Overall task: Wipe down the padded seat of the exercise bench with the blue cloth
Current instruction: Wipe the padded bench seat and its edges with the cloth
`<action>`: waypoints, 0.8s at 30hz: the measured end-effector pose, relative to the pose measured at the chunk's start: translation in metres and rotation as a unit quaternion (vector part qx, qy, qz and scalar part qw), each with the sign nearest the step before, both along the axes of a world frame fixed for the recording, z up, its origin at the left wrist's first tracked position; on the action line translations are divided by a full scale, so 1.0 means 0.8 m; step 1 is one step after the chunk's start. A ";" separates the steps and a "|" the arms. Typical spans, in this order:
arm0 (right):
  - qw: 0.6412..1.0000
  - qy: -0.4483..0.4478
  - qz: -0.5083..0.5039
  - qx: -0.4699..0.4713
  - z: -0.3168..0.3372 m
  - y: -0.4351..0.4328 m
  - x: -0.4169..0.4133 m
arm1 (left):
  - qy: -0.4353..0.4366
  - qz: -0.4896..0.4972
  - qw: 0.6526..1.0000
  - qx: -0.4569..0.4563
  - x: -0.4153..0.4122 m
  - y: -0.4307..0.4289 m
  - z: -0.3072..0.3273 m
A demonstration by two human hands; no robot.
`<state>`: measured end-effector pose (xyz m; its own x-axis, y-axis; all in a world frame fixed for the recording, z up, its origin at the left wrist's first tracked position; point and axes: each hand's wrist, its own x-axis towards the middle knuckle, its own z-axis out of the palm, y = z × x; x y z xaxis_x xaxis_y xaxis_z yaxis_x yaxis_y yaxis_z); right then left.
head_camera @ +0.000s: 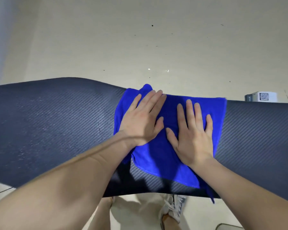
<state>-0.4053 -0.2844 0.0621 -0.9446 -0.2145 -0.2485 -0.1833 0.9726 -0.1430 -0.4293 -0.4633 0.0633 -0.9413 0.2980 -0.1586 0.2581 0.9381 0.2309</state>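
Cloth is lying spread across the dark seat, its near corner hanging over the front edge. Left hand is pressing flat on the cloth's far left part, fingers straight and close together, while right hand is pressing flat on the cloth's middle just beside it, fingers spread. White shoe is showing below the cloth's near edge.

blue cloth | spread flat, near edge overhanging | on dark woven-textured padded seat, maybe dusty
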 end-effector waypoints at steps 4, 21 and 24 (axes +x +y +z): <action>1.000 0.010 0.017 0.000 -0.002 -0.075 -0.008 | 0.002 0.014 1.000 -0.013 -0.008 -0.076 0.003; 0.993 0.005 0.116 -0.034 -0.002 -0.358 -0.058 | 0.014 0.131 0.991 -0.017 -0.015 -0.356 -0.004; 0.989 0.007 0.144 -0.041 -0.004 -0.420 -0.060 | 0.022 0.168 0.985 -0.019 -0.004 -0.413 -0.003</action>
<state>-0.4530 -0.6206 0.0586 -0.8441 -0.4947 -0.2068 -0.4538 0.8646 -0.2158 -0.4325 -0.7935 0.0611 -0.9921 -0.0362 -0.1200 -0.0586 0.9803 0.1886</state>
